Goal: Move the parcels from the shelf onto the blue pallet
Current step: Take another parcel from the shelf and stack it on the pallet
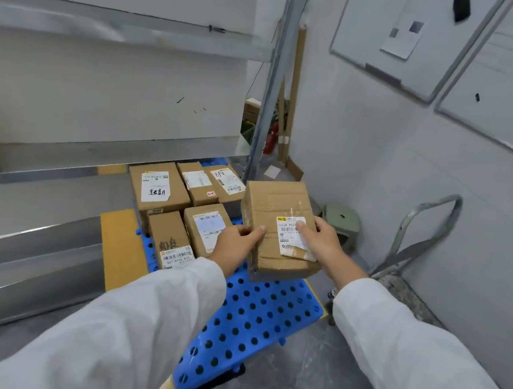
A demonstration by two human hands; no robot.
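While five parcels (161,188) sit on blue pallet (251,315), left grip (237,240), right grip (320,238) clasp taped parcel (279,209) above.

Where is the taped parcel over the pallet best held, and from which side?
By its two opposite side faces, a hand from each side, thumbs on top, as the left hand and right hand hold it: the taped parcel is flat-sided and likely too wide for one.
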